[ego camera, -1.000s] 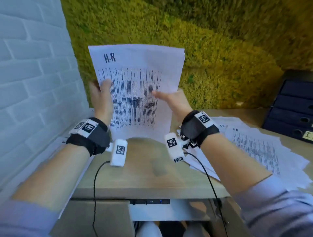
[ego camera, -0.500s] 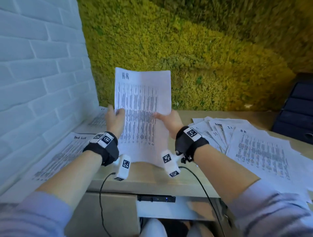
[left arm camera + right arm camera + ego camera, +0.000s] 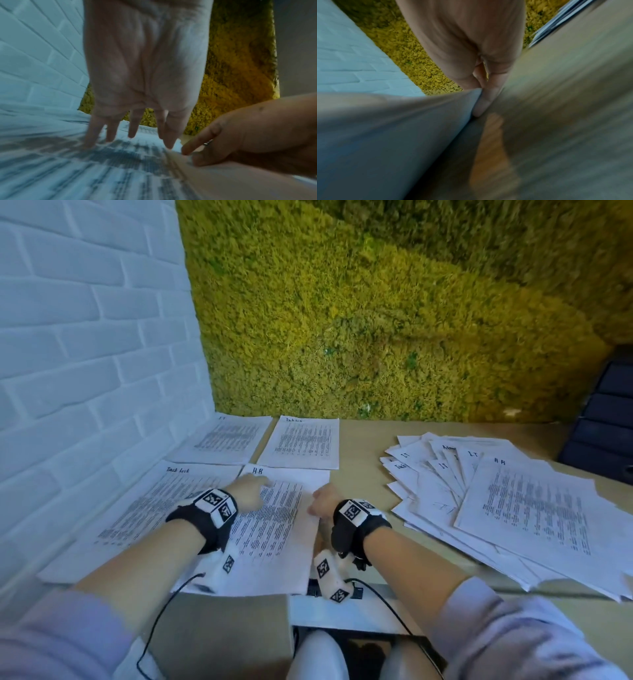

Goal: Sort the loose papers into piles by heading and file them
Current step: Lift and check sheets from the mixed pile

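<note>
Half a second ago we held the H.R sheet [image 3: 274,529] upright in the air; we now have it flat on the desk [image 3: 363,440] at lower centre of the head view. Our left hand [image 3: 248,491] rests on it with fingers [image 3: 133,125] straight and spread. Our right hand [image 3: 323,501] pinches its right edge. Legible headings: "H.R", "Task list" [image 3: 147,508] at left. Loose papers [image 3: 513,508] lie fanned at right.

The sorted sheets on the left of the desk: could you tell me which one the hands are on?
The H.R sheet, nearest the desk's front edge: left hand rests flat on it, right hand pinches its right edge. The others lie untouched.
</note>
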### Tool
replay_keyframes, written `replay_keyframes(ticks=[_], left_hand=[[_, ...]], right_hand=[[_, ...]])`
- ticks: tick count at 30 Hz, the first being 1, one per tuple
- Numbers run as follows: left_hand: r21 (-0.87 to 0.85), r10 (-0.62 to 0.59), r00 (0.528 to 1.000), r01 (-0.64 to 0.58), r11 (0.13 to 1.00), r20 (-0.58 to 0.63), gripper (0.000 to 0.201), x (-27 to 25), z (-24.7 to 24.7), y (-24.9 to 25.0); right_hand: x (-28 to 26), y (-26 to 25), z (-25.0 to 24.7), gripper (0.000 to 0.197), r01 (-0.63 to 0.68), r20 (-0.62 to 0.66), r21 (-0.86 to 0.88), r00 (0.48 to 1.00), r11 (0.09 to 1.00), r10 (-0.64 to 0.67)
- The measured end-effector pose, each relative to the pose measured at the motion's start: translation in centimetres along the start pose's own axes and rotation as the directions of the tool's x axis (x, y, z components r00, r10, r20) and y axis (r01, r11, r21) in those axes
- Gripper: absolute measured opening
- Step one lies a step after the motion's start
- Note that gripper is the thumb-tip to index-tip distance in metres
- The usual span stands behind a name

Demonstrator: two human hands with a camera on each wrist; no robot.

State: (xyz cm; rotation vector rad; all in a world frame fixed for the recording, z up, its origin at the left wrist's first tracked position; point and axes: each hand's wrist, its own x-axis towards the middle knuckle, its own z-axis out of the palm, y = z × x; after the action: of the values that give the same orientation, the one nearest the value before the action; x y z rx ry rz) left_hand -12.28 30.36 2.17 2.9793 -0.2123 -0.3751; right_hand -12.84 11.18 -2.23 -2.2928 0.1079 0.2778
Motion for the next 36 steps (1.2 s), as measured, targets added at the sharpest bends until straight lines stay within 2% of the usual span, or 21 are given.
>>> replay_keyframes(ticks=[1, 2, 4, 6, 7, 8, 10, 13, 16, 17, 19, 21, 22, 23, 25, 26, 29, 31, 32, 34, 36], left_hand=[[-0.033, 0.094, 0.994, -0.092, 0.995, 0.058, 0.055, -0.3, 0.0, 1.1], [-0.049, 0.136, 0.983, -0.131, 0.990, 0.124, 0.056, -0.6, 0.1, 2.4], [0.031, 0.150, 0.962, -0.161, 0.986, 0.228, 0.061, -0.3, 0.3, 4.5], [0.147, 0.093, 0.953, -0.140, 0.979, 0.287, 0.061, -0.3, -0.2, 5.9], [0.196, 0.077, 0.953, -0.139, 0.971, 0.294, 0.057, -0.3, -0.7, 6.6], [0.240, 0.074, 0.951, -0.151, 0.959, 0.300, 0.051, -0.2, -1.3, 7.5], [0.245, 0.129, 0.953, -0.199, 0.949, 0.275, 0.044, 0.0, -2.4, 9.7], [-0.015, 0.342, 0.927, -0.344, 0.939, 0.155, 0.044, 0.5, -3.5, 14.8], [-0.254, 0.505, 0.852, -0.463, 0.849, 0.137, 0.039, 1.2, -3.1, 21.3], [-0.325, 0.512, 0.845, -0.447, 0.834, 0.151, 0.037, 1.7, -2.3, 23.3], [-0.488, 0.505, 0.848, -0.376, 0.787, 0.160, 0.033, 2.7, -0.5, 26.5], [-0.587, 0.514, 0.840, -0.329, 0.740, 0.177, 0.024, 3.5, 1.1, 29.1], [-0.625, 0.522, 0.830, -0.305, 0.719, 0.195, 0.021, 3.9, 1.8, 30.0], [-0.679, 0.528, 0.820, -0.259, 0.687, 0.221, 0.021, 4.1, 2.5, 30.8], [-0.809, 0.502, 0.828, -0.108, 0.578, 0.248, 0.017, 4.5, 3.4, 31.7], [-0.847, 0.494, 0.837, -0.070, 0.527, 0.238, 0.016, 4.7, 3.7, 32.0], [-0.911, 0.492, 0.856, -0.064, 0.408, 0.161, 0.013, 5.3, 3.7, 32.3], [-0.934, 0.469, 0.876, -0.070, 0.350, 0.111, 0.012, 5.9, 3.4, 32.3], [-0.945, 0.452, 0.887, -0.064, 0.320, 0.093, 0.014, 6.3, 3.3, 32.3], [-0.969, 0.419, 0.905, -0.032, 0.246, 0.077, 0.026, 6.9, 3.2, 32.3], [-0.985, 0.417, 0.905, 0.008, 0.171, 0.080, 0.037, 7.3, 2.9, 32.6]], right_hand=[[0.6, -0.2, 0.0, 0.025, -0.010, 0.005, -0.053, 1.000, 0.999, 0.010], [0.4, -0.5, 0.2, 0.032, -0.006, 0.014, -0.155, 1.000, 0.988, 0.008], [0.6, -0.6, 0.3, 0.029, -0.007, 0.012, -0.348, 1.000, 0.937, 0.012], [-0.2, -0.5, -1.1, 0.030, 0.030, 0.060, -0.311, 0.998, 0.950, -0.011], [-0.3, 0.1, -2.4, 0.031, 0.044, 0.045, -0.322, 0.999, 0.946, -0.031], [-0.4, 0.9, -4.3, 0.034, 0.039, 0.009, -0.366, 0.999, 0.930, -0.039], [-0.5, 2.7, -9.0, 0.041, -0.066, -0.121, -0.412, 0.993, 0.909, 0.017], [-2.3, 5.9, -15.9, 0.036, -0.286, -0.251, -0.448, 0.949, 0.847, 0.188], [-4.6, 10.9, -20.4, 0.047, -0.435, -0.272, -0.568, 0.900, 0.698, 0.340], [-5.0, 12.2, -20.7, 0.043, -0.468, -0.261, -0.572, 0.882, 0.674, 0.392], [-5.5, 14.4, -20.7, 0.034, -0.516, -0.244, -0.511, 0.854, 0.687, 0.460], [-5.5, 15.5, -20.6, 0.061, -0.582, -0.322, -0.425, 0.813, 0.693, 0.485], [-5.7, 15.7, -20.8, 0.065, -0.600, -0.353, -0.371, 0.797, 0.709, 0.489], [-6.0, 16.0, -21.3, 0.058, -0.583, -0.354, -0.344, 0.806, 0.736, 0.474], [-6.8, 16.5, -23.1, 0.036, -0.544, -0.275, -0.359, 0.838, 0.759, 0.471], [-7.4, 16.7, -24.3, 0.039, -0.523, -0.225, -0.387, 0.852, 0.760, 0.472], [-8.8, 17.6, -27.3, 0.077, -0.452, -0.126, -0.438, 0.887, 0.777, 0.444], [-9.6, 18.3, -28.7, 0.083, -0.461, -0.100, -0.350, 0.884, 0.815, 0.456], [-9.9, 18.5, -29.1, 0.080, -0.468, -0.113, -0.294, 0.883, 0.833, 0.456], [-10.1, 18.2, -29.3, 0.061, -0.448, -0.252, -0.243, 0.886, 0.860, 0.390], [-9.9, 17.2, -29.1, 0.027, -0.367, -0.423, -0.263, 0.875, 0.892, 0.235]])
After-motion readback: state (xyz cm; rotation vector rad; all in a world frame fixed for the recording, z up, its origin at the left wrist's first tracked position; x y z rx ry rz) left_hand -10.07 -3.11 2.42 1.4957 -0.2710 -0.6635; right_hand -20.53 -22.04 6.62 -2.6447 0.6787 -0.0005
